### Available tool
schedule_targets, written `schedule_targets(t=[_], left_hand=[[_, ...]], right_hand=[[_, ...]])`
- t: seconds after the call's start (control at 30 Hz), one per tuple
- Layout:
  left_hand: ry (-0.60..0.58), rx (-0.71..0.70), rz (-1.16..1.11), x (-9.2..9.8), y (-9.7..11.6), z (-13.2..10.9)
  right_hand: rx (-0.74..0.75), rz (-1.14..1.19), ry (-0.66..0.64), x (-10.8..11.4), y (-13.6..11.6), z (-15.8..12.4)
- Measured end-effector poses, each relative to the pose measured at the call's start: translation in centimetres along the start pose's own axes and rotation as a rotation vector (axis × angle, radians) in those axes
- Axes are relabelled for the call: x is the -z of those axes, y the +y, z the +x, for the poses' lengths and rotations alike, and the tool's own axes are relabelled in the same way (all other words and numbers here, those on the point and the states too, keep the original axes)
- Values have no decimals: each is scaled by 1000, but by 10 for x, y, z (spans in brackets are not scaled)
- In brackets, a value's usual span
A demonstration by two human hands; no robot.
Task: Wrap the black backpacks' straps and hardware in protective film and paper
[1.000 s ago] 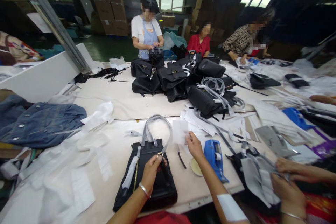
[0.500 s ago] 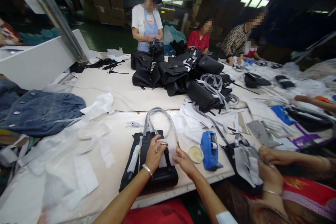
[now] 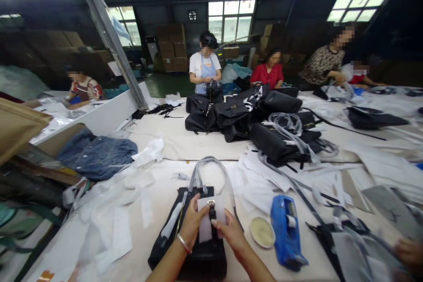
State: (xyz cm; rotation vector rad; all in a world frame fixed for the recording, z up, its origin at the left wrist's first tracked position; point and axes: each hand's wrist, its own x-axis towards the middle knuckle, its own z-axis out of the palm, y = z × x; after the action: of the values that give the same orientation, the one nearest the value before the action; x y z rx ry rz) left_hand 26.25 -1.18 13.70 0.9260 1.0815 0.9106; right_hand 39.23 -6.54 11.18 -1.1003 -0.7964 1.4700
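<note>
A black handbag point(image 3: 185, 246) with plastic-wrapped handles point(image 3: 211, 172) lies flat on the table right in front of me. A white sheet of paper point(image 3: 205, 224) sits on its front, around the small metal clasp point(image 3: 210, 205). My left hand point(image 3: 193, 224) presses the paper's left side against the bag. My right hand point(image 3: 231, 233) pinches the paper's right edge just beside the clasp strap. Both hands touch the paper and the bag.
A blue tape dispenser point(image 3: 286, 231) and a round yellowish dish point(image 3: 261, 231) lie right of the bag. White paper sheets point(image 3: 109, 220) cover the left. A pile of black handbags point(image 3: 251, 119) fills the middle. A denim jacket point(image 3: 95, 154) lies far left. Several people work at the far side.
My right hand carried the white paper from the pile to the bag front. Both hands came together at the clasp. My view tilted upward, showing more of the room.
</note>
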Motion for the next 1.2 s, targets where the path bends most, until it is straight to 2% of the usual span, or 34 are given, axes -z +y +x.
schedule_targets(t=[0.1,0.17,0.23,0.3,0.4,0.47,0.53,0.67,0.83,1.03,1.2], left_hand=[[-139,189,-226,-9,-10,-12],[-168,236,-291,-16,-12,-18],[-165,219,-306,-21,-10,-20],[-143,167,-268,-23,-7,-19],[-90,90,-135,-23,-5,-14],[-85,61,-17,-22,-4,-10],[-108,39,89,-22,-3,-8],[-171,-8,218,-23,-3,-3],[-188,-15,252,-21,-7,-1],[-247,54,128,-24,-11,1],[-282,131,-25,-29,-11,6]], right_hand=[[1,35,-66,9,5,1],[3,-21,-80,15,4,-1],[14,-187,-40,21,0,-3],[63,-403,71,27,-9,-4],[248,-628,246,32,-29,-3],[386,-694,243,32,-40,1],[457,-723,175,29,-45,6],[384,-676,159,22,-43,17],[297,-554,168,24,-33,24],[197,-395,198,35,-21,31],[149,-408,197,42,-19,35]])
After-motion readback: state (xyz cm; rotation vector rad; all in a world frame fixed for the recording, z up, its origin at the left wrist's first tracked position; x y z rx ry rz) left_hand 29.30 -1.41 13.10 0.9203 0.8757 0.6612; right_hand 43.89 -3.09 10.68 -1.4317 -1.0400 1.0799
